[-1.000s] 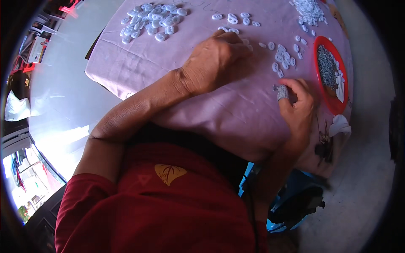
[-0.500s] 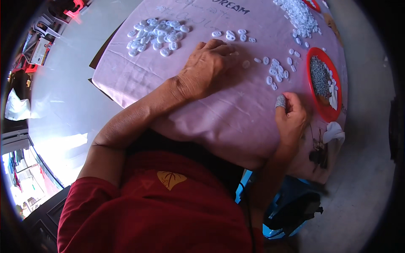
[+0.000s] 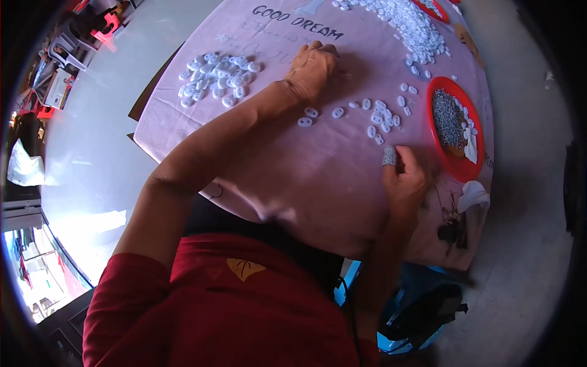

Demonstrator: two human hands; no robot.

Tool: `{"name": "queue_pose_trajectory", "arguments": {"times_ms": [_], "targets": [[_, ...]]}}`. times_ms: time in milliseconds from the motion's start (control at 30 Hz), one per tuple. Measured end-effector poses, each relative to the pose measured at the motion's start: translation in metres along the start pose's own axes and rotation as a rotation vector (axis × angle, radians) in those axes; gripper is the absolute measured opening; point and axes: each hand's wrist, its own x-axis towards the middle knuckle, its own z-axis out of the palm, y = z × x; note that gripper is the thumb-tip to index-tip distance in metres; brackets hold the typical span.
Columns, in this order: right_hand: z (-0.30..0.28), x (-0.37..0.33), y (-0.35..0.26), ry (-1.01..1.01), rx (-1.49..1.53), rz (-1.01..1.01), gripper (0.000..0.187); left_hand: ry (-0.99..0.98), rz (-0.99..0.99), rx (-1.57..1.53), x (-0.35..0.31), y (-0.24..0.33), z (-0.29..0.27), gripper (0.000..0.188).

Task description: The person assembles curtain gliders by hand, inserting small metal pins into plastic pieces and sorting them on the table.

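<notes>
My left hand (image 3: 314,68) reaches over the pink cloth (image 3: 293,177) with its fingers curled downward. Their tips are hidden, so what they hold, if anything, does not show. Left of it lies a heap of small white oval plastic pieces (image 3: 214,78) with holes in them. Two more pieces (image 3: 307,117) lie just below the wrist. My right hand (image 3: 408,176) rests closed near the cloth's right side, a grey wrap (image 3: 389,155) around its thumb; anything inside the fingers is hidden. A loose cluster of white pieces (image 3: 383,117) lies just beyond it.
A red oval bowl (image 3: 433,125) at the right holds grey metal nails or screws and some white pieces. A large white heap (image 3: 413,30) spreads at the far right, beside another red container (image 3: 437,12). A crumpled white item (image 3: 474,196) lies near the right edge.
My left hand has moved farther over the cloth, uncovering two white pieces and covering the row that showed beyond it. The view has shifted slightly; my right hand stays closed near the red bowl.
</notes>
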Motion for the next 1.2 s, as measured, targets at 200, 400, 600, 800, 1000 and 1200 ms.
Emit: {"name": "queue_pose_trajectory", "arguments": {"times_ms": [200, 400, 600, 800, 1000, 1200], "targets": [[-0.007, 0.006, -0.008, -0.033, -0.018, -0.032, 0.014, -0.005, 0.045, 0.009, 0.005, 0.003, -0.006, 0.014], [-0.009, 0.004, -0.010, -0.071, 0.014, -0.028, 0.015, -0.084, 0.146, -0.141, -0.006, 0.025, -0.043, 0.011], [-0.008, 0.005, -0.011, -0.061, 0.004, -0.039, 0.015, -0.481, -0.024, -0.309, 0.039, 0.024, -0.036, 0.013], [-0.007, 0.005, -0.010, -0.126, 0.028, -0.021, 0.013, -0.097, 0.139, -0.287, 0.146, -0.017, 0.066, 0.015], [-0.005, 0.003, -0.012, -0.194, 0.056, -0.007, 0.017, 0.000, 0.056, -0.156, 0.242, -0.023, 0.154, 0.022], [-0.003, 0.004, -0.011, -0.216, 0.088, 0.003, 0.022, -0.073, 0.288, -0.142, 0.283, -0.009, 0.199, 0.027]]}}
